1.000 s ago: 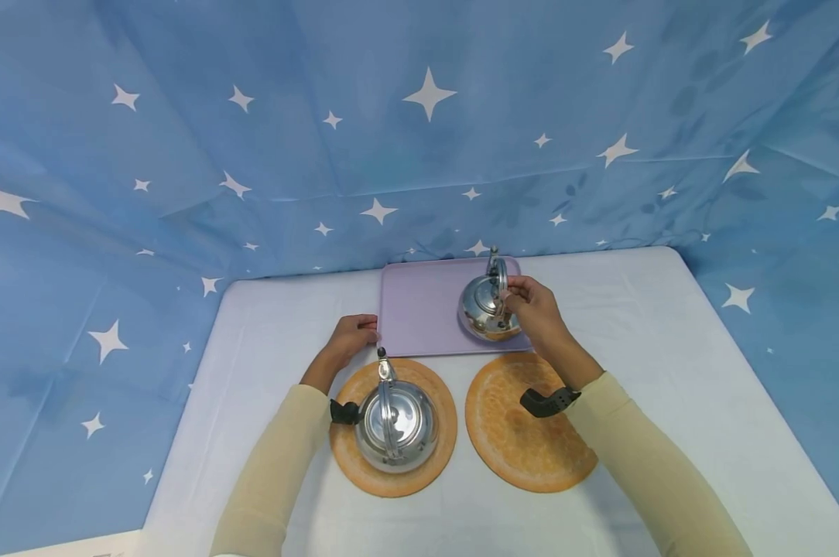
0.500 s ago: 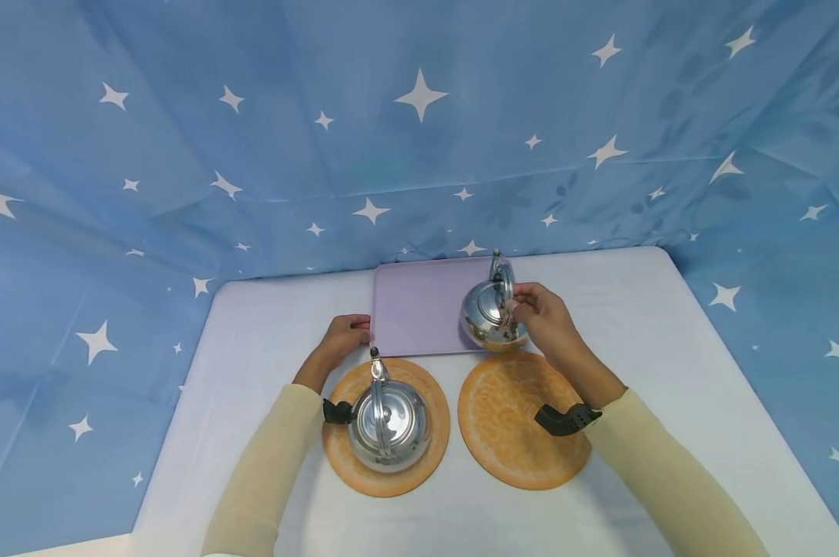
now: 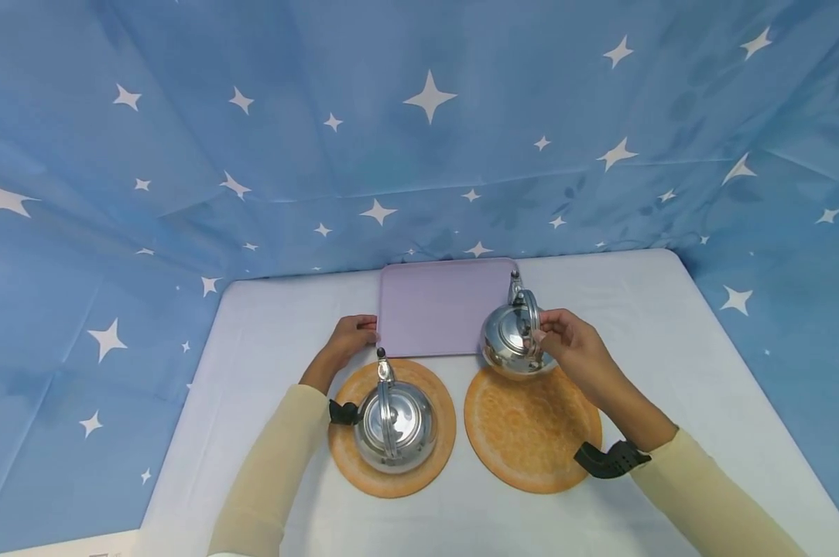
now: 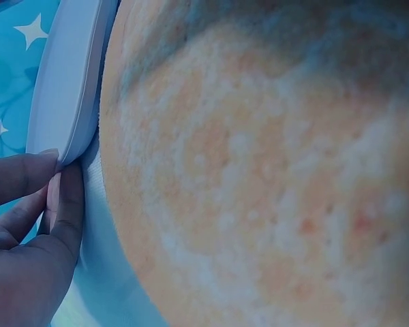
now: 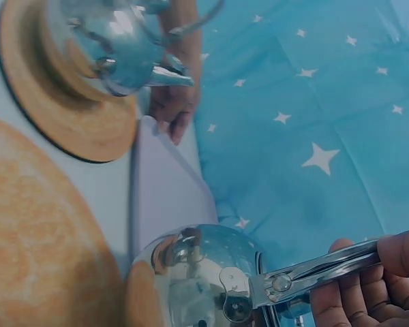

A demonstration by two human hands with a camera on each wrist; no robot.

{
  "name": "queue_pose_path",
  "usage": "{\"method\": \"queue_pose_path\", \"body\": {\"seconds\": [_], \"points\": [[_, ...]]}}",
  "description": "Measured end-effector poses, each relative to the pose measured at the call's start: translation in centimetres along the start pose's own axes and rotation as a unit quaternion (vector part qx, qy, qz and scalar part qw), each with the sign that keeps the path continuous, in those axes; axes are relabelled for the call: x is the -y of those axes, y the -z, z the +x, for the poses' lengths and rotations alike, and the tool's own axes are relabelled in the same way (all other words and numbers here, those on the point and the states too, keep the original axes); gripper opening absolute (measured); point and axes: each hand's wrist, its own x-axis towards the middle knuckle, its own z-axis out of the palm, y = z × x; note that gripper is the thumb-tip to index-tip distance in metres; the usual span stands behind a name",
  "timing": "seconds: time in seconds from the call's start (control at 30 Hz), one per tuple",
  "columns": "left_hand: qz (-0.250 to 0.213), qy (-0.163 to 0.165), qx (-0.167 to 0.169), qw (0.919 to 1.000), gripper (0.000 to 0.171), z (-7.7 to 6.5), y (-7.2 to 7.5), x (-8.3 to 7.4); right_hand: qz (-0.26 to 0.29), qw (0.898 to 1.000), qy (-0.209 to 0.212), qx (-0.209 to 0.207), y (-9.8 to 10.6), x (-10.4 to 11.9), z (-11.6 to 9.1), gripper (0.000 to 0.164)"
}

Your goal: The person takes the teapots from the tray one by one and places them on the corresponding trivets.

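Observation:
By its upright handle, my right hand (image 3: 576, 344) holds a shiny steel kettle (image 3: 508, 340). In the head view this kettle overlaps the front right corner of a lilac tray (image 3: 426, 309) and the back rim of the right round orange mat (image 3: 531, 441). Its metal handle (image 5: 327, 269) lies between thumb and curled fingers in the right wrist view. My left hand (image 3: 350, 338) pinches the tray's left edge near the front corner, thumb and fingers meeting at the rim in the left wrist view. A second steel kettle (image 3: 412, 437) stands on the left orange mat (image 3: 392, 487).
A white cloth (image 3: 642, 325) covers the table. Behind and beside it hangs a blue curtain (image 3: 308, 155) with white stars. The second kettle's spout points toward the tray, close to my left wrist.
My right hand has brought its kettle off the tray's right side, toward me and to the right, to the mat's back rim. My left hand keeps its pinch on the tray.

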Motion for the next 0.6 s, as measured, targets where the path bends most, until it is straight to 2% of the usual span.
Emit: {"method": "queue_pose_path", "body": {"seconds": [0.17,0.6], "points": [[-0.004,-0.002,-0.003,1.0000,0.045,0.0,0.1,0.1,-0.025,1.000,-0.007,0.009,0.1,-0.1,-1.7,0.030],[-0.005,0.001,0.000,1.0000,0.044,0.1,0.0,0.2,-0.020,0.999,-0.027,0.030,-0.2,-0.8,-4.8,0.028]]}}
